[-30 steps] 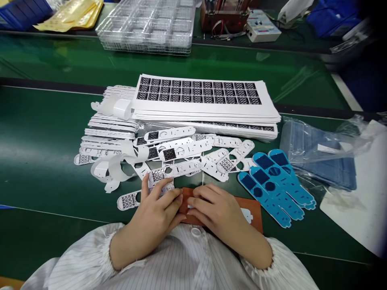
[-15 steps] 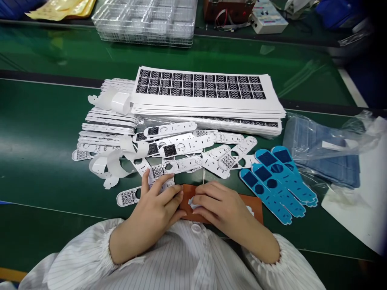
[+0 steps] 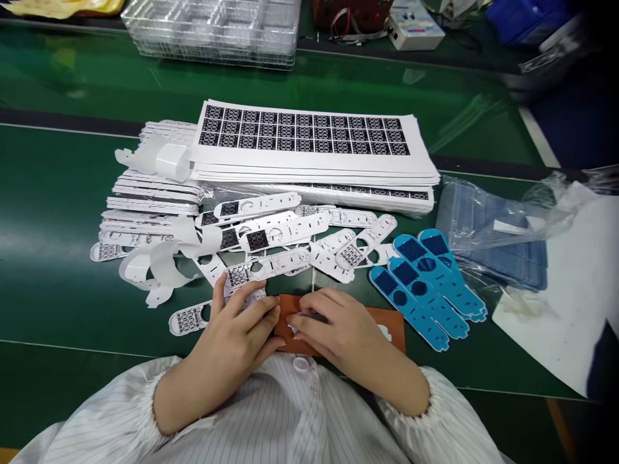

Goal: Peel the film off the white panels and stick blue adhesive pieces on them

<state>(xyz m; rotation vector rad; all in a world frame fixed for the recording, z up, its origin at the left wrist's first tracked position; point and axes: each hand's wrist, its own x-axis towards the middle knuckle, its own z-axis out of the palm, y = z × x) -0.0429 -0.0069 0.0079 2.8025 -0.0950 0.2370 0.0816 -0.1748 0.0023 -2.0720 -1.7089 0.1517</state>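
Observation:
An orange-brown board [image 3: 394, 328] lies at the front edge of the table, with a white piece [image 3: 385, 332] partly visible on it. My left hand [image 3: 242, 322] rests at the board's left end, palm down, its fingers spread and over a white printed strip. Over the board's middle, my right hand [image 3: 333, 322] has its thumb and fingers pinched round a small dark object, mostly hidden, above a whitish piece. White printed strips [image 3: 285, 233] are scattered beyond both hands. Blue strips [image 3: 418, 287] overlap one another to the right of the board.
Printed sheets [image 3: 309, 161] are stacked behind the strips. Piled white strips [image 3: 149, 193] and curled backing film [image 3: 164, 258] lie left. Plastic-wrapped blue sheets [image 3: 493, 232] and white paper [image 3: 556, 322] lie right. Clear trays [image 3: 213, 32] and a white box [image 3: 414, 29] stand at the back.
The view has shifted, so everything appears a little further left. My right hand's fingers have shifted slightly over the board, and a dark object now shows between them. My left hand stays at the board's left end.

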